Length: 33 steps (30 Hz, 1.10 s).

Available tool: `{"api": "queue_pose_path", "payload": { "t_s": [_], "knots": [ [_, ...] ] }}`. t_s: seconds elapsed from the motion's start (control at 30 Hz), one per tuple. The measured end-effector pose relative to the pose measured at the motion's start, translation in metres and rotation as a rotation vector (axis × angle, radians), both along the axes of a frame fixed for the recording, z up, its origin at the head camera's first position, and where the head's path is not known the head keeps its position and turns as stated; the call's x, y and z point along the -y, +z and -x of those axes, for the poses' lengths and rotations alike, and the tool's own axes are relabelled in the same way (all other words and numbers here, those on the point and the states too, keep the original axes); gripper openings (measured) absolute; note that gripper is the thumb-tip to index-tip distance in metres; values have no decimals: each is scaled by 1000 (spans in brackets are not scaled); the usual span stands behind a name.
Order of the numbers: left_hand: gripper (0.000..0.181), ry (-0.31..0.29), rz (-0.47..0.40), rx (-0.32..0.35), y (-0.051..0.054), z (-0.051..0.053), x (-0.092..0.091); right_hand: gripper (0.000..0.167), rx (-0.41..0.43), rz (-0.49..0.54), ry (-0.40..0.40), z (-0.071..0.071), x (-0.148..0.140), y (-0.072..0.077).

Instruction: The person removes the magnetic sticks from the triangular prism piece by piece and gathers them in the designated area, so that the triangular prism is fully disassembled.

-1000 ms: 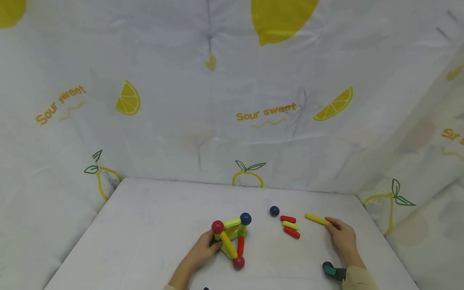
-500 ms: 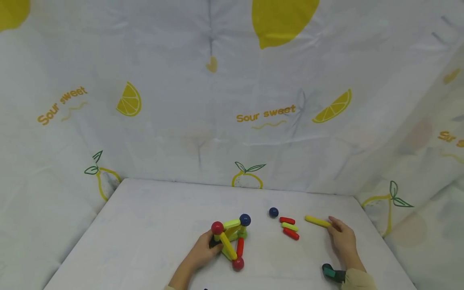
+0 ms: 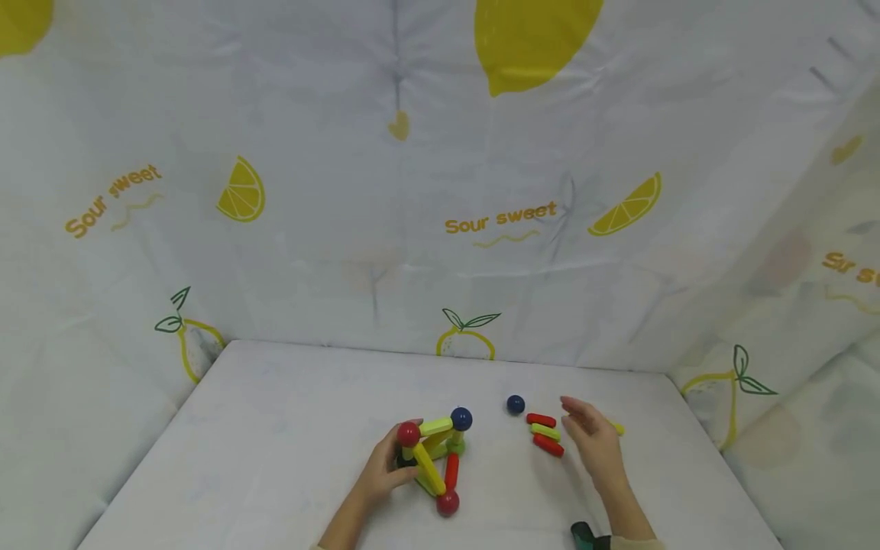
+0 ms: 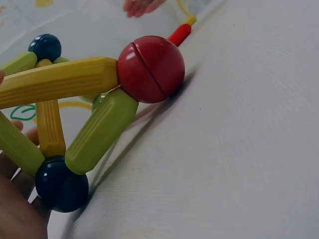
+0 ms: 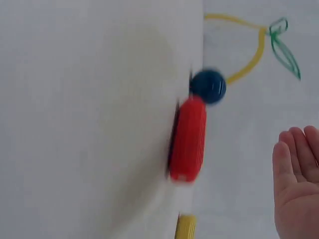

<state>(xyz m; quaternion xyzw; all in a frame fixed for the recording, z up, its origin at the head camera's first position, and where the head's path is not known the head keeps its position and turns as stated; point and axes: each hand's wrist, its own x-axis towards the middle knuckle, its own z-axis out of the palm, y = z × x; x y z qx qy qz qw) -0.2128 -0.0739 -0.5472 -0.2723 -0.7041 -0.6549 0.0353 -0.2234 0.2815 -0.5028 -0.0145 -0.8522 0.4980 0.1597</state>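
My left hand (image 3: pixel 378 473) holds a toy frame of rods and balls (image 3: pixel 430 469) by its left side. Red and dark blue balls join the frame's yellow, lime and red rods. In the left wrist view, fingers curl behind a lower dark blue ball (image 4: pixel 62 184); part of that grip is hidden. To the right, my right hand (image 3: pixel 596 443) hovers with extended fingers beside two short red rods (image 3: pixel 548 445) and a lime rod (image 3: pixel 546 432). It holds nothing. Behind it pokes out the end of a longer yellow rod (image 3: pixel 619 428).
A loose dark blue ball (image 3: pixel 516 405) sits behind the short rods. The white table (image 3: pixel 309 405) ends at a lemon-print cloth (image 3: pixel 330 229) at the back and sides. A dark green device (image 3: pixel 584 536) is at my right wrist.
My right hand has let go of the yellow rod and moved left to the short rods, its fingers straightened. The left hand stays on the frame, which has hardly moved.
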Motion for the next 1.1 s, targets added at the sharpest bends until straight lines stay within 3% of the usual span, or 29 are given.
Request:
{"api": "queue_pose_path", "payload": {
  "t_s": [0.17,0.3,0.43,0.57,0.77,1.1],
  "knots": [
    [46,93,-72,64,12,-4,-14,34,116,148,245,-11,68,19],
    [38,184,-117,140,18,-5,-26,40,134,188,351,-12,103,23],
    [32,233,-174,208,22,-5,-33,45,90,163,355,-10,123,22],
    [28,259,-219,223,26,-4,-36,44,70,123,335,-10,133,22],
    [24,303,-198,205,28,-6,-37,42,100,156,331,-9,135,21],
    [24,296,-182,229,29,-5,-38,38,126,196,340,-7,129,22]
  ]
}}
